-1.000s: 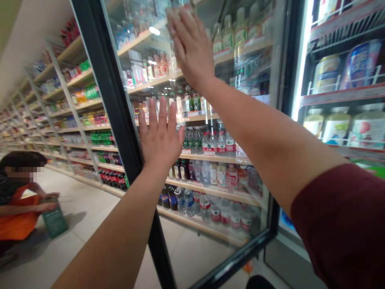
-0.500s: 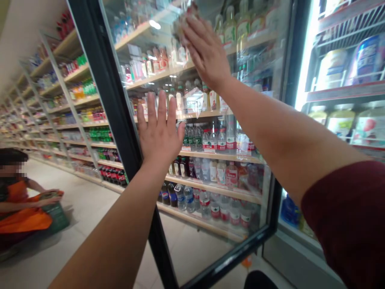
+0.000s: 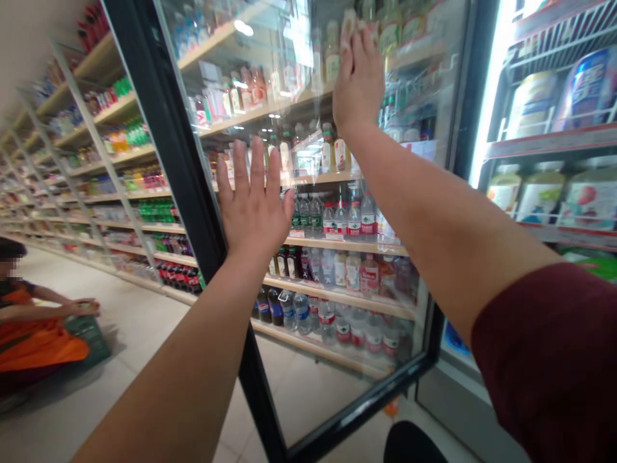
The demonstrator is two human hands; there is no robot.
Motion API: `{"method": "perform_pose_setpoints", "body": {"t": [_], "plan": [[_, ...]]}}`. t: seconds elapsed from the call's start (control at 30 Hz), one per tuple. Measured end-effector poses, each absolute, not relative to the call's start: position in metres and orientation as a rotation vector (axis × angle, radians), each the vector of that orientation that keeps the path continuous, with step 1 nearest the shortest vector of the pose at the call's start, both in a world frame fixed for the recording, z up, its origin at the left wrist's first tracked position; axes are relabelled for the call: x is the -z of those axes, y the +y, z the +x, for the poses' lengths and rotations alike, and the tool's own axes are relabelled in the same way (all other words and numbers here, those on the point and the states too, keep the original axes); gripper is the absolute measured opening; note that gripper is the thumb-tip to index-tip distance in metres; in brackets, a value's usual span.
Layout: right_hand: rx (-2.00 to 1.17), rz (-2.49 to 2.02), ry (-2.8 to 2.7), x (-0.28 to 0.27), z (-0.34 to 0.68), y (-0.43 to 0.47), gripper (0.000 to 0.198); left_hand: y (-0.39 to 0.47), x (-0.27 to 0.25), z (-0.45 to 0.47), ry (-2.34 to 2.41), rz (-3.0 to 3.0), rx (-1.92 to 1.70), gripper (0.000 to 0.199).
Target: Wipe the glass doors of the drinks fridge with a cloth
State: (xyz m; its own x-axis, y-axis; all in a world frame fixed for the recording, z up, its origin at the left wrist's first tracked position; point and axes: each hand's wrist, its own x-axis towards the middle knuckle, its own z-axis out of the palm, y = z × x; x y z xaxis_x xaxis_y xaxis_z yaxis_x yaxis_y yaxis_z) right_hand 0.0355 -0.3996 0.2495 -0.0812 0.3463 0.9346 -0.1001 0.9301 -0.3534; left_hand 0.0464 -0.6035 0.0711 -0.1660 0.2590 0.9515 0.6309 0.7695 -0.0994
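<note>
My left hand [image 3: 253, 206] lies flat on the glass door [image 3: 318, 386], its fingers spread, close to the door's dark frame [image 3: 176, 141]. Higher up and to the right, my right hand [image 3: 359, 83] presses a crumpled cloth [image 3: 349, 23] against the same pane. Most of the cloth is hidden behind the fingers; a pale bit shows at the fingertips. The door stands swung out from a lit fridge, and bottles on shelves show through its glass.
At right, the open fridge holds bottles [image 3: 542, 190] on wire shelves. Long store shelves [image 3: 116, 173] run off to the left. A person in an orange apron [image 3: 43, 341] is low on the floor beside a green crate [image 3: 91, 341].
My right hand has moved right across the glass with the cloth and now points more upright. My left hand has stayed in place on the pane. The view has shifted slightly.
</note>
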Motion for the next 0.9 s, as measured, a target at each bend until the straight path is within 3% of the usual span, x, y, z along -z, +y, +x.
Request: {"method": "perform_pose_setpoints", "body": {"t": [0.17, 0.27, 0.37, 0.53, 0.7, 0.8, 0.9], "plan": [[0.064, 0.345, -1.594, -0.237, 0.028, -0.362, 0.049, -0.604, -0.071, 0.044, -1.741, -0.726, 0.412, 0.073], [-0.256, 0.211, -1.460, -0.236, 0.015, -0.315, 0.052, -0.603, -0.072, 0.045, -1.750, -0.749, 0.458, 0.077], [-0.537, -0.030, -1.335, -0.236, -0.004, -0.278, 0.068, -0.602, -0.072, 0.045, -1.758, -0.771, 0.497, 0.081], [-0.375, 0.305, -1.424, -0.212, -0.023, -0.239, 0.072, -0.601, -0.073, 0.042, -1.761, -0.798, 0.559, 0.083], [-0.607, -0.100, -1.290, -0.198, -0.021, -0.213, 0.086, -0.602, -0.072, 0.042, -1.747, -0.778, 0.526, 0.082], [-0.513, -0.045, -1.340, -0.186, -0.016, -0.227, 0.077, -0.602, -0.072, 0.043, -1.750, -0.774, 0.522, 0.081], [-0.218, 0.223, -1.456, -0.163, -0.010, -0.239, 0.066, -0.602, -0.073, 0.044, -1.751, -0.809, 0.563, 0.082]]}}
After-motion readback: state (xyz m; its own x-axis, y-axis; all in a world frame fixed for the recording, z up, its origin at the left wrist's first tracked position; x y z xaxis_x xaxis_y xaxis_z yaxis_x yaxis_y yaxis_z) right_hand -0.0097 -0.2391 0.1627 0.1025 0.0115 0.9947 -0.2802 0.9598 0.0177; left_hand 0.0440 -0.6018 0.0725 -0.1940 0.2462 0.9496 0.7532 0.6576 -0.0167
